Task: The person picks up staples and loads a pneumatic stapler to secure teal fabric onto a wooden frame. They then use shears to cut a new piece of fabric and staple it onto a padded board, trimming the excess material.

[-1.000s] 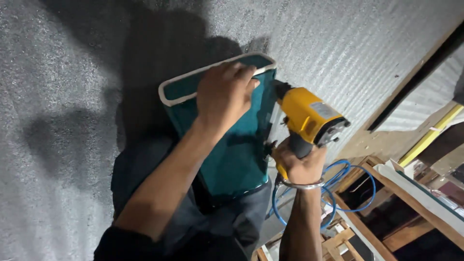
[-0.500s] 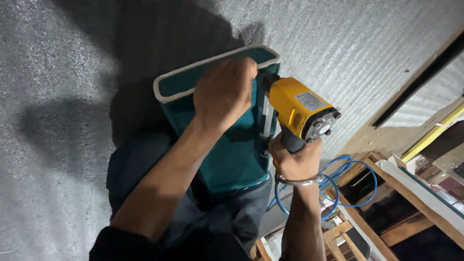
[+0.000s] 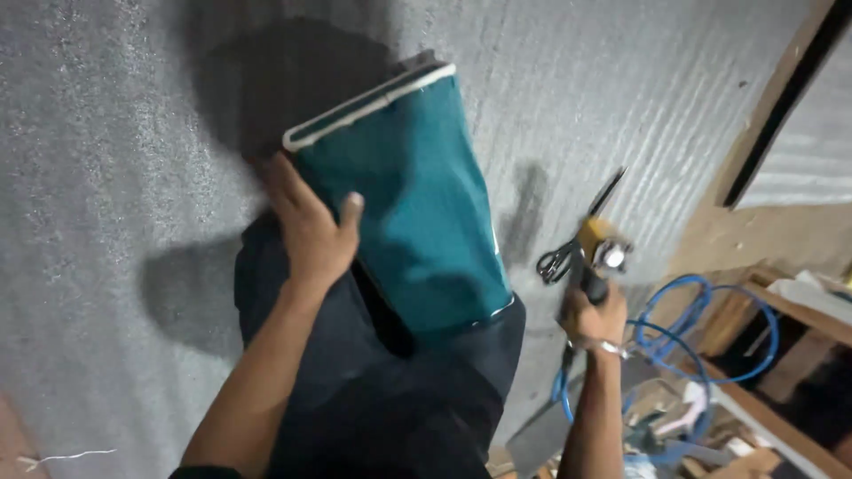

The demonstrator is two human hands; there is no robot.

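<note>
A teal upholstered panel [image 3: 417, 222] with white piping along its top edge stands against my body on a grey felt-covered surface [image 3: 106, 177]. My left hand [image 3: 306, 222] grips its left edge, thumb over the front. My right hand [image 3: 590, 310] is off to the right, shut on the handle of a yellow pneumatic staple gun [image 3: 599, 253], held low and away from the panel. Black scissors [image 3: 572, 239] lie on the grey surface just beside the gun.
A blue air hose [image 3: 701, 328] coils from the gun at the lower right. Wooden framing and boards [image 3: 781, 310] run along the right side, with scraps below. A dark strip [image 3: 785, 98] crosses the upper right.
My right hand pulled the staple gun off the panel, down and to the right. My left hand slid from the panel's top front to its left edge. The camera shifted, revealing scissors.
</note>
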